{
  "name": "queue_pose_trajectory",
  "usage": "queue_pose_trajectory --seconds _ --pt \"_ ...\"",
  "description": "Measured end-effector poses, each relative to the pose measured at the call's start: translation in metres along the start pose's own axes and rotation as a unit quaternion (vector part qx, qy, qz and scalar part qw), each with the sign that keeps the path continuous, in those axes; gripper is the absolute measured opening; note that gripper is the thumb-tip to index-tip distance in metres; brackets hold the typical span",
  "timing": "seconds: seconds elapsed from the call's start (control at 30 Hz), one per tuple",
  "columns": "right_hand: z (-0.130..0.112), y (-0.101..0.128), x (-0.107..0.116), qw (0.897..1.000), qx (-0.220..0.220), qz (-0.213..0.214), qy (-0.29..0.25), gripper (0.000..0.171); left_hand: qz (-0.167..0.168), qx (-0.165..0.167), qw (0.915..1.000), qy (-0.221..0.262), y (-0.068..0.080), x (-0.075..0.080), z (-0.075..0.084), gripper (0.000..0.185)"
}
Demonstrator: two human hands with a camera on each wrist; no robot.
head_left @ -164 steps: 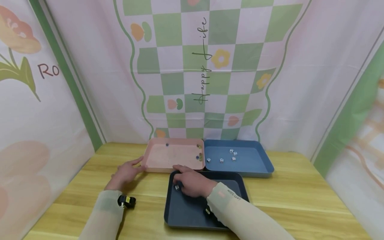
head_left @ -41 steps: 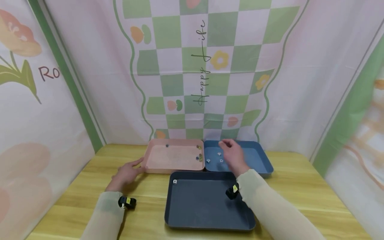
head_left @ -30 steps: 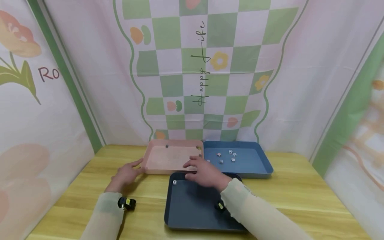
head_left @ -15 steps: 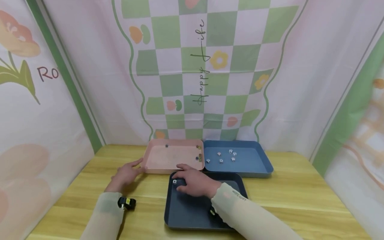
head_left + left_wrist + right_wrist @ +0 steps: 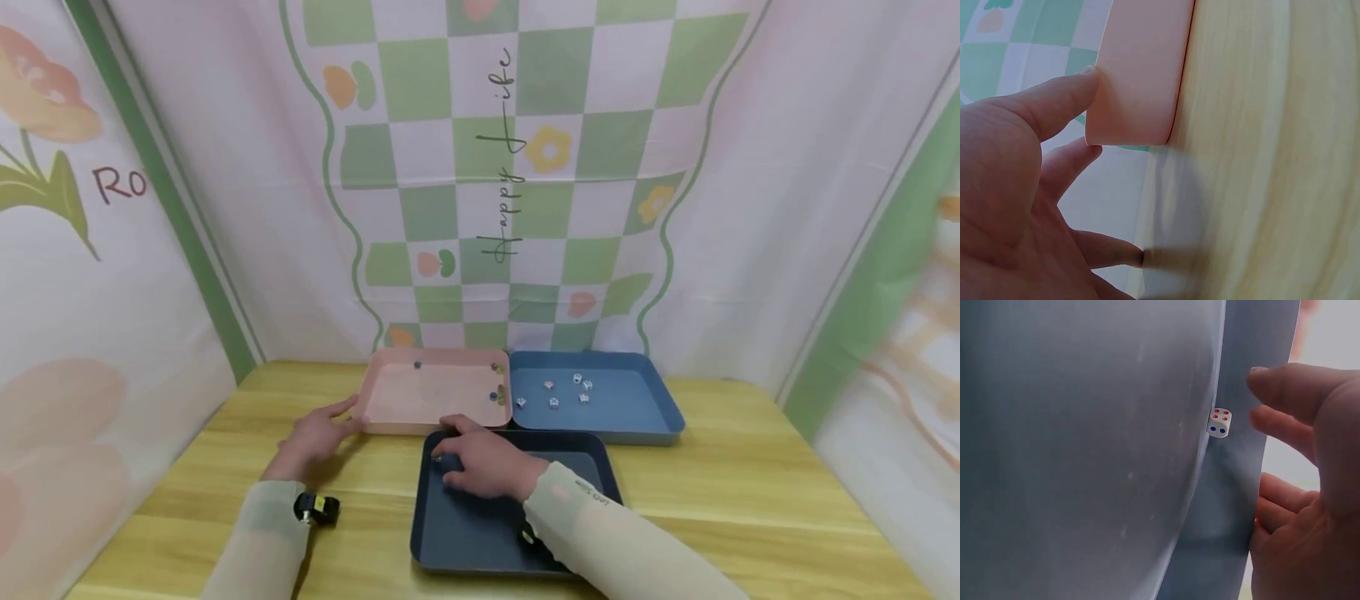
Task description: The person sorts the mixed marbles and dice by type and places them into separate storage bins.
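Observation:
My right hand (image 5: 483, 462) hovers over the far left corner of the dark blue tray (image 5: 517, 521). In the right wrist view a small white die (image 5: 1219, 422) with red and blue pips lies against the dark tray's (image 5: 1085, 456) sloped wall. The right hand's (image 5: 1310, 487) fingertips (image 5: 1272, 384) are loosely bent just beside the die and do not touch it. My left hand (image 5: 315, 433) rests flat on the table. Its thumb (image 5: 1066, 100) touches the pink tray's (image 5: 1141, 69) near left corner.
The pink tray (image 5: 435, 423) holds a few small beads (image 5: 493, 395) near its right wall. Beside it a light blue tray (image 5: 600, 433) holds several white dice (image 5: 553, 402). Patterned cloth walls close in the wooden table (image 5: 750, 500) on three sides.
My right hand left the light blue tray, where one more die now lies, swung back left and lowered onto the dark tray's far left corner by the die. The left hand stayed put.

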State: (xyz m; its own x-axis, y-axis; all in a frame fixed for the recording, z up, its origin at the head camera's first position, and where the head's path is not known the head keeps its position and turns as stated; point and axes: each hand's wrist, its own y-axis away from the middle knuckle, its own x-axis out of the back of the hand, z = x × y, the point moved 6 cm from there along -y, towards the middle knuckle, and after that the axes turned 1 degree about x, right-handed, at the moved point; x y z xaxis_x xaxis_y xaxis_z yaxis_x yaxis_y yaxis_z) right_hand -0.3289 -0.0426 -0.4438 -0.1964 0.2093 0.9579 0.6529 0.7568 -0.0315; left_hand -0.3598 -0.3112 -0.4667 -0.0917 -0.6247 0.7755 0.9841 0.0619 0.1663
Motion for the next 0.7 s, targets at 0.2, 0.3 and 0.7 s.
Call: queue_pose_trajectory --seconds 0.2,0.3,0.7 --pt "0.0007 -0.0025 -0.0062 0.999 0.004 -0.012 0.033 0.037 0.002 -0.004 1.0000 0.000 0.0007 0.0010 -0.0010 0.071" --pt "0.0008 -0.0021 -0.0080 0.998 0.008 -0.016 0.053 0.039 0.001 -0.006 1.0000 0.000 0.0007 0.0008 -0.0007 0.072" --pt "-0.0009 -0.0005 -0.0031 0.999 -0.002 0.010 0.043 0.029 0.002 -0.005 1.0000 -0.005 -0.0006 0.0007 0.0002 0.071"
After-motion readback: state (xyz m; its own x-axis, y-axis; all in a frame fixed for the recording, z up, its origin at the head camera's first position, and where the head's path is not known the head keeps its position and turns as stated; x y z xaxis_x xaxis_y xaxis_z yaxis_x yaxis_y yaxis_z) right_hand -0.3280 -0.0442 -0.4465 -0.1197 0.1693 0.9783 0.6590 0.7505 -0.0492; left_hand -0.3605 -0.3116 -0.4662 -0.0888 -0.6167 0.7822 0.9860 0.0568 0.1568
